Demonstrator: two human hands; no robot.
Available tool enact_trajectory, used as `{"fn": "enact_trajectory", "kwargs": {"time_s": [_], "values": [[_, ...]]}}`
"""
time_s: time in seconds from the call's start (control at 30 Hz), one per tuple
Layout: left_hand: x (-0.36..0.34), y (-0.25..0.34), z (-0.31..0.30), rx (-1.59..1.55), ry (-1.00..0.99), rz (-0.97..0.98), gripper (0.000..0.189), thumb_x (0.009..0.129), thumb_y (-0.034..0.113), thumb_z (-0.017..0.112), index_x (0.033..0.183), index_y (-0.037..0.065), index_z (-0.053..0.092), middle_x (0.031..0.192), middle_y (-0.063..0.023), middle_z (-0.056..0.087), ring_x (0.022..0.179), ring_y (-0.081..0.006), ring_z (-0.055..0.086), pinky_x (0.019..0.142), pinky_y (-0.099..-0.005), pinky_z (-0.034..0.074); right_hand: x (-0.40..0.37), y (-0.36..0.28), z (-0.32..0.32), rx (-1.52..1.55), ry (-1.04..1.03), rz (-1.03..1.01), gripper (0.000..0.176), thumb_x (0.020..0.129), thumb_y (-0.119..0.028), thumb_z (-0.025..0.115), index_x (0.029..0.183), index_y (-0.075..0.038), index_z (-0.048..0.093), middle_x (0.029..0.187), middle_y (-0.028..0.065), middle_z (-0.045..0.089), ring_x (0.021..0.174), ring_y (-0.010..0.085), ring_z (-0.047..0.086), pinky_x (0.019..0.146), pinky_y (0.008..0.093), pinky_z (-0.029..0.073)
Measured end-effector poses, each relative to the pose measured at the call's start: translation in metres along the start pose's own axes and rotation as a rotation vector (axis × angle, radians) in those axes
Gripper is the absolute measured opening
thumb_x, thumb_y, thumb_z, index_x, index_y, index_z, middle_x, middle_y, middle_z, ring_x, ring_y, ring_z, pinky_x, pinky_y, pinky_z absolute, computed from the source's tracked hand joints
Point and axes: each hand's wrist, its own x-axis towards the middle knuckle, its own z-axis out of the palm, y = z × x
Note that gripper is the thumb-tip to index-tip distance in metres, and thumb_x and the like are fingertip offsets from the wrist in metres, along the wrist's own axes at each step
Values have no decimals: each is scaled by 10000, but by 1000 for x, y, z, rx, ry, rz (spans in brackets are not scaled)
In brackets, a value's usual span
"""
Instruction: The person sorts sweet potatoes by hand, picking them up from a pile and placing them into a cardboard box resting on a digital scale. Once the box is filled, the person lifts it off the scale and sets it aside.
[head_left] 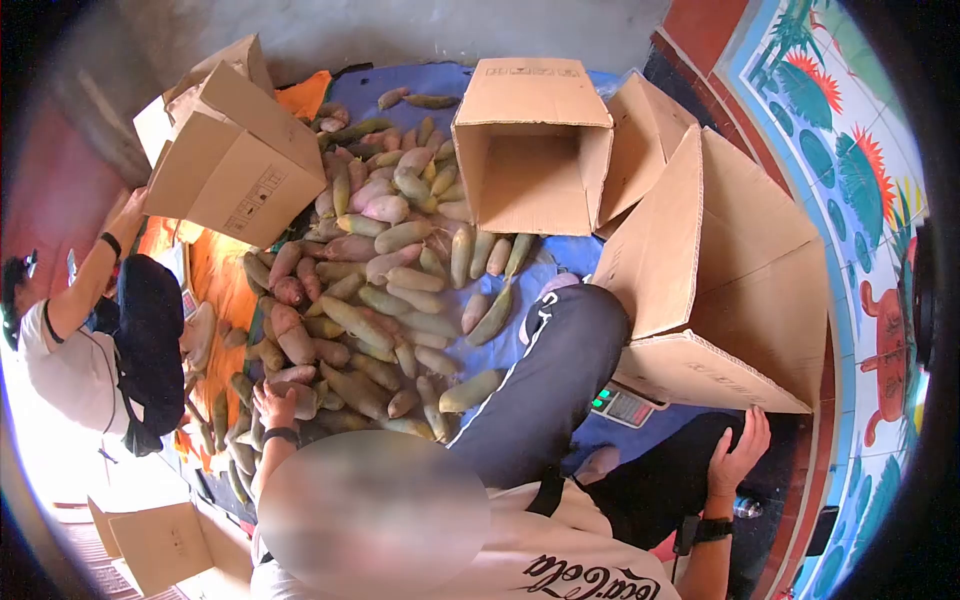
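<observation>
My left hand (275,405), with a dark wristband, lies at the near left edge of a heap of long green and reddish tubers (350,320). Its fingers look apart and touch the tubers. Over my dark-trousered knee, my right hand (740,455) has its fingers spread, tips at the lower flap of a large open cardboard box (755,260). That box stands above a scale (622,405) with green lit digits. My bent leg (545,375) is between the heap and the scale.
At left a co-worker (75,350) has a hand on a tilted cardboard box (245,150). Another open box (532,150) lies behind the heap, a further one (645,140) beside it. Blue and orange sheets cover the floor. One more box (165,545) is at lower left.
</observation>
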Motion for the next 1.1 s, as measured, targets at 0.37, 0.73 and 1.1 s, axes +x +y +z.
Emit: {"fn": "enact_trajectory", "kwargs": {"time_s": [0.37, 0.73, 1.1], "values": [[11, 22, -24, 171, -1, 150, 496, 694, 311, 670, 1078, 23, 548, 1144, -239, 495, 1016, -356, 537, 879, -391, 446, 6, -8, -2, -1, 5, -25, 408, 824, -102, 525, 1208, 10, 446, 1233, 176, 471, 1144, 348, 427, 980, 469, 299], [83, -23, 54, 711, -124, 435, 409, 844, 320, 515, 1152, 52, 547, 1160, -135, 560, 1044, -256, 573, 855, -343, 475, 4, -10, -4, 28, 6, 26, 402, 818, -95, 526, 1196, 21, 452, 1226, 185, 473, 1135, 354, 431, 979, 471, 300], [-36, 42, -5, 735, -167, 519, 367, 824, 207, 545, 1160, 66, 504, 1092, -109, 617, 977, -248, 618, 784, -362, 513, -2, -2, 2, 64, 42, 65, 387, 811, -87, 525, 1178, 17, 460, 1219, 183, 480, 1136, 353, 431, 973, 482, 302]]}}
